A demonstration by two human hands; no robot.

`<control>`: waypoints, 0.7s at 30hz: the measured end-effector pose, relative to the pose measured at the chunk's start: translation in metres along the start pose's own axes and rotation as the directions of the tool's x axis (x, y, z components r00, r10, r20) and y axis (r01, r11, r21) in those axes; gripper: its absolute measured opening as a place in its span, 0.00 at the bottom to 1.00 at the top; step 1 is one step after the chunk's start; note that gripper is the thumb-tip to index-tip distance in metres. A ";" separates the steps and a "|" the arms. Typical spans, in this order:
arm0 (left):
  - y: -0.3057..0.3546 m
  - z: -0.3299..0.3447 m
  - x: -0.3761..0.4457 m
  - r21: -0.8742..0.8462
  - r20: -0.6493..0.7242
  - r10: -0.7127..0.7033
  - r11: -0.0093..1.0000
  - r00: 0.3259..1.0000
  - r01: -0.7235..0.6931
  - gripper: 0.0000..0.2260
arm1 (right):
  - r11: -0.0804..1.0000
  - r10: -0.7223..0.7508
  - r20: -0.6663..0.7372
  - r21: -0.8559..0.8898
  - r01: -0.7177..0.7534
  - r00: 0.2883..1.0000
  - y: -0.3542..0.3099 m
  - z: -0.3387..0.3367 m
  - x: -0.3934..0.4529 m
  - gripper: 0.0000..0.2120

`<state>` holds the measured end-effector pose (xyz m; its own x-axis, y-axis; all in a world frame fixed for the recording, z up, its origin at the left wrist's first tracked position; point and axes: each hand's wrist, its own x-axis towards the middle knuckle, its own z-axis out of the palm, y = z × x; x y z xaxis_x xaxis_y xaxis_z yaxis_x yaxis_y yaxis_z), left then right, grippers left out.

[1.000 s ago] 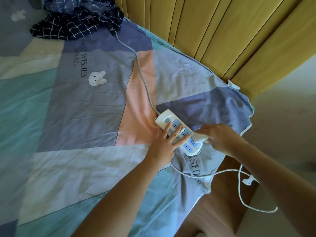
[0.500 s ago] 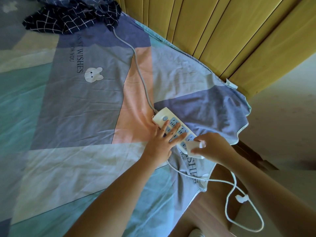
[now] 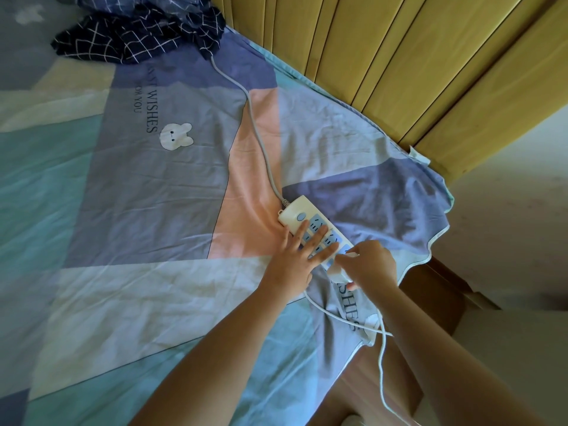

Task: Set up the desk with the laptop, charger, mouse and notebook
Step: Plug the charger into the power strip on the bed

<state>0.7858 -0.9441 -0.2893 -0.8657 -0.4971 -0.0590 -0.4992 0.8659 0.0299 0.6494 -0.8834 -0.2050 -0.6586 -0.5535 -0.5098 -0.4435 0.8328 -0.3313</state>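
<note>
Change: right hand (image 3: 370, 265) has brought the charger (image 3: 339, 267) from the strip's right edge onto its near end.
Grip: right clamped on charger; left hand (image 3: 295, 259) flat, fingers apart, on power strip (image 3: 310, 227).
Surroundings: bed (image 3: 138, 210); charger cable (image 3: 381, 364) trailing near-right.

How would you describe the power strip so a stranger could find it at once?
Start at the patchwork bedsheet beside the yellow wooden panels. Follow the grey cord down from the dark checked cloth to its end near the sheet's corner. There lies the power strip: the only hard cream block, with blue sockets, under the left hand.
</note>
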 end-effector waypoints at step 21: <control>0.006 0.004 -0.001 0.157 -0.012 -0.046 0.986 0.999 0.048 0.41 | 0.992 0.086 -0.286 0.111 -0.056 0.954 -0.010 0.060 -0.016 0.09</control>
<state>0.7844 -0.9383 -0.2930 -0.8420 -0.5373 -0.0484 -0.5280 0.8392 -0.1303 0.7013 -0.8818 -0.2414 -0.8405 -0.4590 -0.2878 -0.3358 0.8582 -0.3881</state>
